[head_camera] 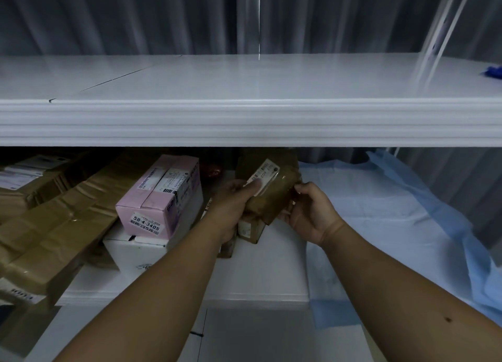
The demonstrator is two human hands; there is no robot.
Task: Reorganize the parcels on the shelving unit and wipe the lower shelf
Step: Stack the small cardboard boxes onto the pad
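left grip (233,198), right grip (309,212): both grasping taped brown parcel (274,190) | lower shelf (282,253): smooth white

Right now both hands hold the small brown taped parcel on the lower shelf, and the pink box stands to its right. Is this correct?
Not quite. In the head view the pink box stands to the left of the small brown taped parcel. The rest holds: left hand and right hand both hold it over the lower shelf.

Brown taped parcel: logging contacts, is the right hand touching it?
Touching. The head view shows the right hand gripping the brown taped parcel's right edge.
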